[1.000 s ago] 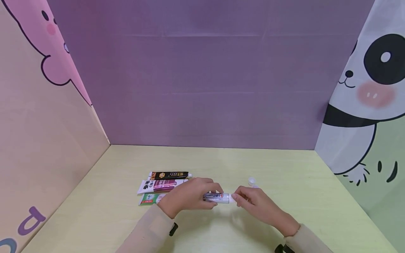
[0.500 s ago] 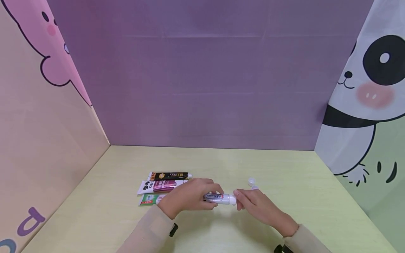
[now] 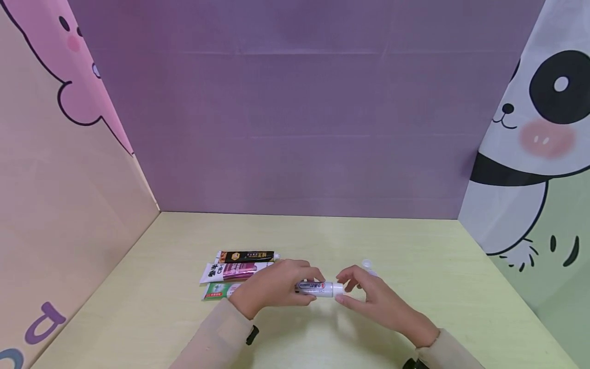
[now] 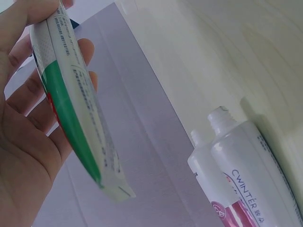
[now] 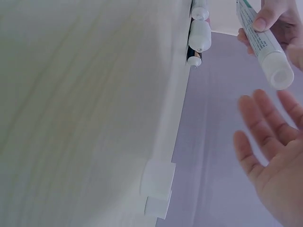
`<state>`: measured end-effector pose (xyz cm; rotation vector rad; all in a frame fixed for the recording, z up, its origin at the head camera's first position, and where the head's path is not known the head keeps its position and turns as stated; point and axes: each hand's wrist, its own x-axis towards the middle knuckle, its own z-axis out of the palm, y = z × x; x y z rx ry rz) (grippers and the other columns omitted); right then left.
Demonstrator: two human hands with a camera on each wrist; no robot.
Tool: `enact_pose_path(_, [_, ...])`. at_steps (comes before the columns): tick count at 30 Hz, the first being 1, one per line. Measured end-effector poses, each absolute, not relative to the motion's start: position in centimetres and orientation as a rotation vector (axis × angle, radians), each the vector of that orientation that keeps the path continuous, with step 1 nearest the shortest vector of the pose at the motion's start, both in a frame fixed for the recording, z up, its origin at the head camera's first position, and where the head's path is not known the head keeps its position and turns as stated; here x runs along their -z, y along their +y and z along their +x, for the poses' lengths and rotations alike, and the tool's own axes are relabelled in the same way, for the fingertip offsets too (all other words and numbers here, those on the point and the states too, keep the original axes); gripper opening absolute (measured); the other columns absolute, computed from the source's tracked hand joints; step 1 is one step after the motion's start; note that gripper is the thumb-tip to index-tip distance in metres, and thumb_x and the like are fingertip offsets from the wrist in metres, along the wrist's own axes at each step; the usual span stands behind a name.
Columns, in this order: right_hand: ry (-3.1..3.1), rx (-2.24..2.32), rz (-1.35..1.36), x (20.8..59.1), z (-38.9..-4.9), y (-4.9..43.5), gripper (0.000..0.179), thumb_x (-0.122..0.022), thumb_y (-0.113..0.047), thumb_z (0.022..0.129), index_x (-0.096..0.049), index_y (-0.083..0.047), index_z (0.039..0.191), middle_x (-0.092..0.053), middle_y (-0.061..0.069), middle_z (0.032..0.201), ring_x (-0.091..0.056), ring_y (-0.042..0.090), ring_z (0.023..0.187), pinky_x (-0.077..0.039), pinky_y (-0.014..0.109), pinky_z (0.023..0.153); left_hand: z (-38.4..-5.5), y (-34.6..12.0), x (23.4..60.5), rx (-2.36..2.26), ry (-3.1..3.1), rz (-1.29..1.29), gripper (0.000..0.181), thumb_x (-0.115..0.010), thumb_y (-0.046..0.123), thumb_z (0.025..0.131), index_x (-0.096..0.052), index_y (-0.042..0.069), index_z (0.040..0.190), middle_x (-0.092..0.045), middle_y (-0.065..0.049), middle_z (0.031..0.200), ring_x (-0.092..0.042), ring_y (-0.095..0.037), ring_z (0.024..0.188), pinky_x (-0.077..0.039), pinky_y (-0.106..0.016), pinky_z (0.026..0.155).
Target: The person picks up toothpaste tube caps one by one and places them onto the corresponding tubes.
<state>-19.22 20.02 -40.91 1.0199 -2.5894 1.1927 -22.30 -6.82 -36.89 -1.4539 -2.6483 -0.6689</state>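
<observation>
My left hand (image 3: pixel 281 284) grips a white toothpaste tube (image 3: pixel 322 289), holding it level above the table with its white cap (image 3: pixel 338 289) to the right. In the left wrist view the tube (image 4: pixel 71 99) shows a green band and flat crimped end. Beside the cap is my right hand (image 3: pixel 375 297), thumb and index finger parted around that end. From the right wrist, the right hand (image 5: pixel 279 156) has its fingers spread, apart from the capped end (image 5: pixel 278 73); whether a fingertip touches the cap, I cannot tell.
At left on the table (image 3: pixel 295 236) lie a black tube (image 3: pixel 246 257), a purple-and-white tube (image 3: pixel 237 271) and a green-and-white tube (image 3: pixel 216 291). In the left wrist view, a CWINTER tube (image 4: pixel 251 175) has its threaded neck bare. White caps (image 5: pixel 158 178) lie beyond my right hand.
My right fingers pinched the cap end half a second ago and are now spread off it. The left hand and tube have stayed nearly still.
</observation>
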Motion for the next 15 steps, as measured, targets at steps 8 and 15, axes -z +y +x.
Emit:
enact_pose_path(8, [-2.326, -1.103, 1.192, 40.91, -19.30, 19.66, 0.041, -0.083, -0.010, 0.083, -0.057, -0.015, 0.114, -0.059, -0.006, 0.109, -0.061, 0.018, 0.091, -0.051, 0.034, 0.079, -22.31, -6.76, 36.77, 0.663, -2.637, -1.465, 0.025, -0.076, 0.019, 0.087, -0.071, 0.022, 0.111, -0.062, 0.012, 0.092, -0.053, -0.001, 0.071, -0.046, -0.014, 0.067])
enact_pose_path(15, [-2.234, -1.055, 1.242, 41.54, -19.75, 19.71, 0.043, -0.084, -0.002, 0.078, -0.057, -0.013, 0.109, -0.058, -0.002, 0.105, -0.059, 0.018, 0.089, -0.052, 0.028, 0.076, -22.36, -6.69, 36.88, 0.654, -2.628, -1.469, 0.023, -0.076, 0.020, 0.087, -0.071, 0.022, 0.110, -0.061, 0.012, 0.091, -0.053, 0.000, 0.070, -0.045, -0.014, 0.066])
